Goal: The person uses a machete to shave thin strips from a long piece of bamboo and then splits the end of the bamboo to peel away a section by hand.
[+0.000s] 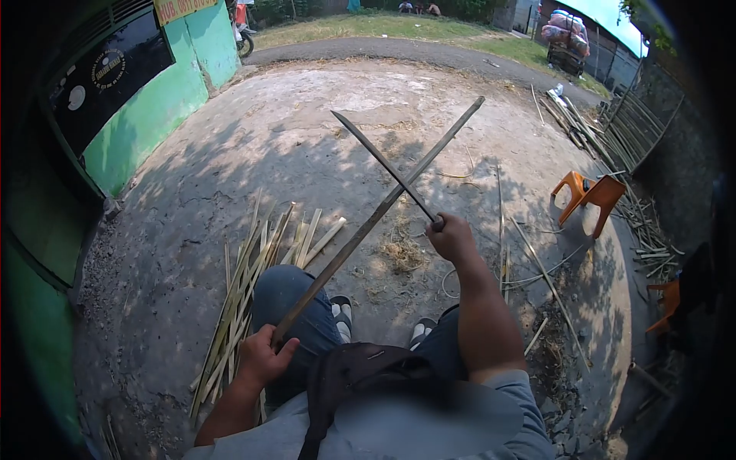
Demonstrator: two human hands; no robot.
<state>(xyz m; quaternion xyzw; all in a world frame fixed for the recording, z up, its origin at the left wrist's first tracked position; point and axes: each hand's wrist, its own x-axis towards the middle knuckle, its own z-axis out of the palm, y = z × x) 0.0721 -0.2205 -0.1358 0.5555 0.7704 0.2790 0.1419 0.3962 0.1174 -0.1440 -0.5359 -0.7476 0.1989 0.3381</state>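
Note:
My left hand (pixel 263 357) is closed around the near end of a long bamboo pole (pixel 356 239), which slants up and away to the right past my knee. In my right hand (pixel 452 238) is the handle of a machete (pixel 369 148), its dark blade pointing up and left. Blade and pole cross in an X ahead of my knees, the blade overlapping the pole in this view. A bundle of split bamboo strips (pixel 232 331) lies beside my left leg. Between my feet and the crossing, pale shavings (pixel 404 256) are scattered over the ground.
Thin bamboo strips (pixel 550 286) lie to my right, near an orange plastic chair (pixel 589 195). Bamboo poles (pixel 579 132) are piled along the right wall. A green wall (pixel 138 146) bounds the left. Beyond the road (pixel 368 49) sit people; a loaded cart (pixel 566 37) stands far right.

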